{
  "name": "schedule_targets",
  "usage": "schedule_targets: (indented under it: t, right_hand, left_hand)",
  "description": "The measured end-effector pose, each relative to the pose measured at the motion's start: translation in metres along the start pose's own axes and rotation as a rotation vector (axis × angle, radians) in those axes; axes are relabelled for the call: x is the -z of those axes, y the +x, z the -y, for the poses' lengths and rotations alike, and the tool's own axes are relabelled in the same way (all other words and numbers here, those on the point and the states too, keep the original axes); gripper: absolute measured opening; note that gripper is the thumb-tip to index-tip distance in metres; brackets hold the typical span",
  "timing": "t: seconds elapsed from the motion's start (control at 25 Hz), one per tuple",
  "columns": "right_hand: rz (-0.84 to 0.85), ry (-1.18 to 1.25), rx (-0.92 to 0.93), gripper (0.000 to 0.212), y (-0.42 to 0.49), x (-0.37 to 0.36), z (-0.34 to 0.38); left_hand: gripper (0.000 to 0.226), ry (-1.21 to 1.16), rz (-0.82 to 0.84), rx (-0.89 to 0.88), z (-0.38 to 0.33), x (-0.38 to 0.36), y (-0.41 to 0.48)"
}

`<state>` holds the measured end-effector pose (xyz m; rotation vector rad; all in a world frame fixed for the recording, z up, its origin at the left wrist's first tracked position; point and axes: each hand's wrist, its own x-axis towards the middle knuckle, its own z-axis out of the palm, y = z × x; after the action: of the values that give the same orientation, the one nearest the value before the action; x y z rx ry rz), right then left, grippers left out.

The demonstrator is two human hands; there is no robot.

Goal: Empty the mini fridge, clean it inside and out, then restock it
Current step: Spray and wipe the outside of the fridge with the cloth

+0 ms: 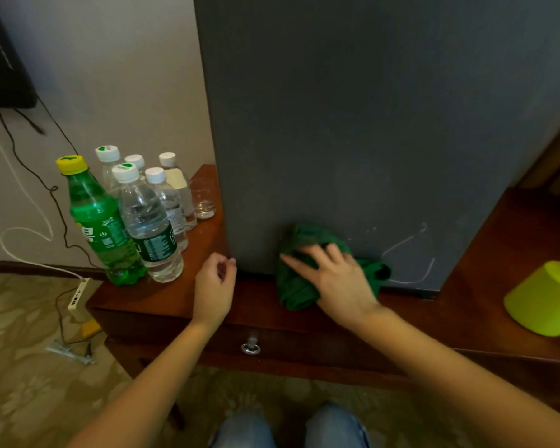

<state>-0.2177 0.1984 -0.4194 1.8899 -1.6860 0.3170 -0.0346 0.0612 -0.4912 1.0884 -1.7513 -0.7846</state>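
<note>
1. The mini fridge (353, 124) is seen standing on a dark wooden surface (162, 286), with its flat dark grey front turned toward the camera and filling the upper right of the view.
2. A crumpled green cloth (299, 286) is pressed against the lowest part of the fridge front, where it meets the surface.
3. The right grip (337, 276), a bare hand, is laid flat on the cloth with its fingers spread apart and nearly straight. The cloth is pushed rather than pinched.
4. The left grip (215, 286) is held just beside the fridge's lower left corner. Its fingers are loosely curled and nothing is held in it. Whether a fingertip touches the corner cannot be told.
5. To the left of the fridge, on the same surface, a green soda bottle (101, 227) with a yellow cap is stood upright at the front of a tight cluster.
6. Five clear water bottles (149, 227) with white caps are grouped beside and behind it, all upright.
7. A glass (203, 198) is placed between the bottles and the fridge's side.
8. A metal ring pull (250, 347) is fixed on the drawer front below the surface edge.
9. A yellow-green object (547, 299) is set on the surface at the far right, well apart from the cloth.
10. A white power strip (78, 295) and cables are seen on the patterned floor at left.
</note>
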Motion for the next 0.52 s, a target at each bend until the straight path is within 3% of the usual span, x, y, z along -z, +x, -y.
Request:
schedule_targets:
  t: [0.16,0.28,0.4,0.52]
  right_hand:
    - [-0.263,0.043,-0.269,0.089,0.072,0.097,-0.039]
    - [-0.334,-0.048,-0.222,0.073,0.086,0.106,-0.046]
    - [-0.161,-0.068,-0.049,0.072,0.050,0.035,-0.013]
    - [0.069,-0.034,0.089,0.057,0.007,-0.038,0.029]
  left_hand:
    - [0.018,0.022,-0.004,0.003,-0.004,0.000,-0.001]
    - [0.019,0.011,-0.010,0.006,-0.005,0.001,-0.003]
    - [0.019,0.012,-0.020,-0.025,-0.002,0.002,-0.002]
    - [0.017,0.018,-0.027,-0.047,0.000,0.001,-0.001]
